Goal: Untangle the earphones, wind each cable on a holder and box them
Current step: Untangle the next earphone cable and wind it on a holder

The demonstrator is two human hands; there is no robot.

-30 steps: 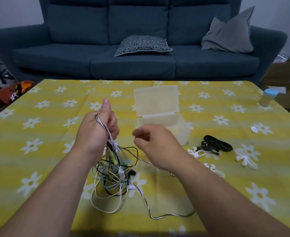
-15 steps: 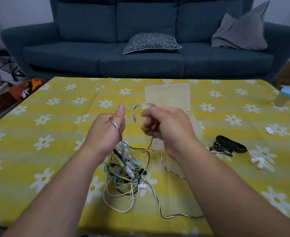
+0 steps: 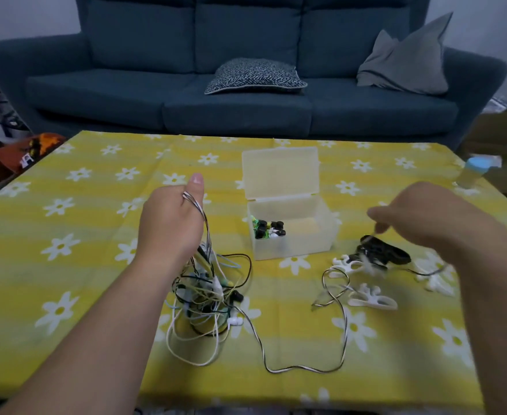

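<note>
Above the yellow surface, the left grip lifts the tangle by a striped cable looped over its thumb. The right grip is too blurred to tell. One wound set lies in the box; most earphones remain knotted, and the white holders sit unused.

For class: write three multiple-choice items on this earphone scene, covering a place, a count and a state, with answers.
1. The striped cable loops over which part of the left hand? A thumb; B wrist; C little finger.
2. Cushions on the sofa: A one; B two; C four.
3. The lid of the clear box is: A shut; B open, upright; C lying off on the table.
Answers: 1 A, it crosses the base of the raised thumb. 2 B, a patterned cushion and a grey cushion. 3 B, it stands behind the box, with earphones showing inside.
</note>
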